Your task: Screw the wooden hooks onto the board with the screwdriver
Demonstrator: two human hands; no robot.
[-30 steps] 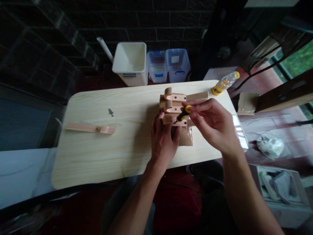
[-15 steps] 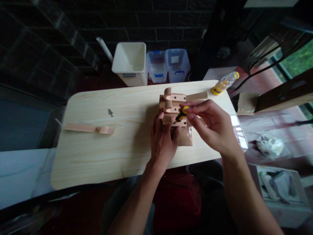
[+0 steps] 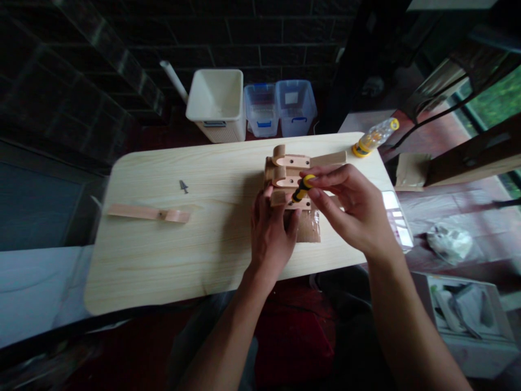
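"Yellow and black, that screwdriver (image 3: 302, 190). Where do we log it?"

"Between our hands, slanting down from the right fingertips to the nearest hooked wooden piece (image 3: 301, 205). Right hand (image 3: 354, 209): thumb and forefinger pinched together on the handle's top end, the other fingers loose."

"And our left hand (image 3: 271, 239)?"

"Clamped about the left end of that piece, thumb and forefinger apart, fingertips partly hidden. Clear plastic over a brown block (image 3: 308, 232) shows just past the left thumb; two more hooked pieces lie beyond the left fingertips."

"What might go wrong?"

"Slippage, we judge. We have the driver only by its end, and it leans; a sideways push could lift the tip off the screw head and jab the left forefinger or thumb, both close by. The tip itself is too small to read."

"Other risks?"

"Shifting. If our left fingers ease off, turning force could swing the piece, or slide the block on the table (image 3: 203, 255)."

"Loose items?"

"Dark screws (image 3: 183, 186) well left of the left fingers; a knock to the table could roll them. Loose wooden strip (image 3: 134, 213) farther left. Clear bottle-shaped case (image 3: 375, 138) beyond the right knuckles, near the table's far corner."
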